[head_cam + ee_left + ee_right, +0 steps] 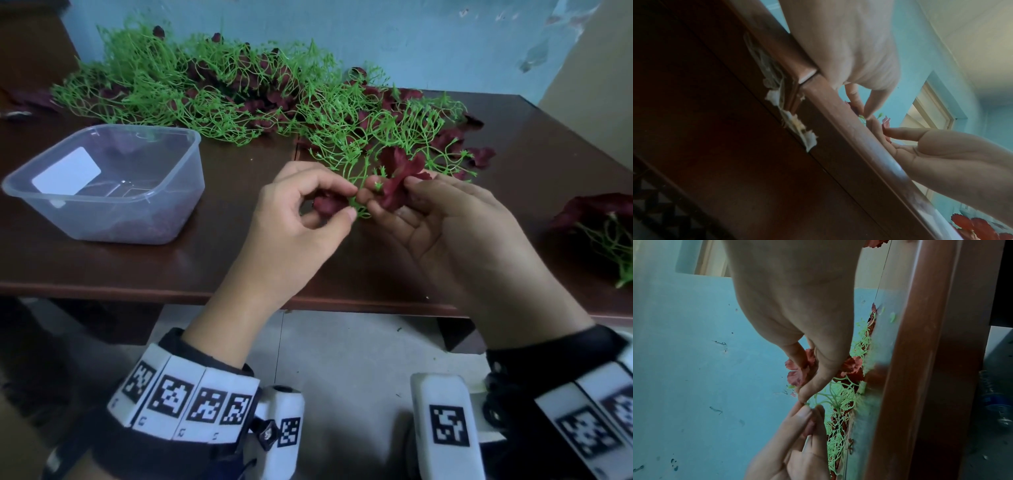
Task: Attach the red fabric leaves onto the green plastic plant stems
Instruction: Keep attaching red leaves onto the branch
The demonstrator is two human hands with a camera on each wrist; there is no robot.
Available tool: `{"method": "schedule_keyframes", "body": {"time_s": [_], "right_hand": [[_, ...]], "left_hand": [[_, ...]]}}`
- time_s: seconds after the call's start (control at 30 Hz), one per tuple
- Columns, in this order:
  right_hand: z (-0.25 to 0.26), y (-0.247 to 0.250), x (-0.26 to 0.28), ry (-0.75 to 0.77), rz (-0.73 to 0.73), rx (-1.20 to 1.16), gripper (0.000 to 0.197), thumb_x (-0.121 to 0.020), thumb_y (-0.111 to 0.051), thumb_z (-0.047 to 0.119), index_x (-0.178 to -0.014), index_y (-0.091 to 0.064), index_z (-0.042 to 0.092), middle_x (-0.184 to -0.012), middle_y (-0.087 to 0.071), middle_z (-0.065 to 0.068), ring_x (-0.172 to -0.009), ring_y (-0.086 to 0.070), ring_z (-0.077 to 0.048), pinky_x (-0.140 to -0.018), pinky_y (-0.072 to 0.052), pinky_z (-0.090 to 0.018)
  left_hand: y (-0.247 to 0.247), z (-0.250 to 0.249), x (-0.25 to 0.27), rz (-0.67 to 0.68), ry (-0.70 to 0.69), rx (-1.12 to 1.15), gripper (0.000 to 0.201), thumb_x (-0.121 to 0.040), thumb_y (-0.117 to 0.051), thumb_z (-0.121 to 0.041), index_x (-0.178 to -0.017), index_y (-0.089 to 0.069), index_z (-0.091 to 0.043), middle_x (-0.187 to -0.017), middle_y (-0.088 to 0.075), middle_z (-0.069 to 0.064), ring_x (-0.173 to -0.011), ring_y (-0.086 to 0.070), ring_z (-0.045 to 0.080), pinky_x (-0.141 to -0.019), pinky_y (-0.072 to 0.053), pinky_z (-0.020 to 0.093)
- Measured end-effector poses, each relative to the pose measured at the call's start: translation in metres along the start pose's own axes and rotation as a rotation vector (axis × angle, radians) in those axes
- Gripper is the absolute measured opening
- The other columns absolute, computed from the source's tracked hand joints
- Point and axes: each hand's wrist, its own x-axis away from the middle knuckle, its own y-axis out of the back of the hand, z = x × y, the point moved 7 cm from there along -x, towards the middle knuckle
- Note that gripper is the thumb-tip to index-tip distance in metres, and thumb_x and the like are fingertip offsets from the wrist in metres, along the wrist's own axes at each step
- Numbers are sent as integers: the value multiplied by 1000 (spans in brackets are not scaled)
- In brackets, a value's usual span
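It looked like a simple room in a home used for piecework — not a factory. The walls (411, 41) were painted light blue, with chips and marks. A dark brown wooden table (102, 267) carried a big heap of green plastic stems (205, 92) mixed with red fabric leaves (274, 96) — and a clear plastic tub (102, 219). The floor (342, 359) was plain grey.

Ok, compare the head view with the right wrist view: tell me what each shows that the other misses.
Only the head view shows the clear plastic tub, the tabletop and a separate sprig at the right edge. Only the right wrist view shows the table's edge from below and a bottle on the floor. Both show the left hand and right hand pinching a green stem with a red leaf.
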Motion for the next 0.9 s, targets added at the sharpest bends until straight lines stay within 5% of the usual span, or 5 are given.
{"method": "schedule_keyframes", "body": {"time_s": [0.2,0.43,0.57,0.73,0.9], "right_hand": [[-1,2,-1,-4,-7,-21,19,-100,-41,-5,-93,-58,-7,-83,-72,-25,-90,-73,-38,-69,-61,-32],[-2,6,-3,-9,-52,18,19,-100,-43,-3,-89,-59,-2,-78,-72,-19,-77,-74,-32,-71,-62,-32],[-2,9,-4,-6,-74,61,23,-100,-45,-2,-84,-59,4,-72,-72,-13,-71,-73,-24,-70,-62,-34],[-3,7,-3,-13,-67,121,24,-101,-44,0,-84,-60,6,-71,-72,-11,-69,-72,-24,-76,-62,-36],[-4,6,-4,-19,-57,59,23,-100,-42,-2,-84,-58,3,-70,-71,-13,-67,-72,-26,-70,-61,-31]], "left_hand": [[2,-2,-1,-48,-67,-60,26,-80,-78,6,-87,-71,-18,-101,-64,2,-92,-70,23,-83,-61,33],[5,-1,1,-66,25,76,5,-96,-63,-10,-97,-68,-9,-96,-73,11,-90,-69,21,-79,-54,27],[9,7,-1,-114,117,288,20,-99,-51,-21,-113,-65,-16,-101,-69,25,-101,-70,39,-82,-56,40],[2,2,-1,-55,77,234,31,-95,-52,16,-115,-63,-5,-96,-76,7,-90,-76,17,-80,-57,24],[-2,-1,0,-27,28,136,37,-83,-73,14,-112,-63,-7,-95,-75,5,-89,-75,14,-84,-57,23]]}}
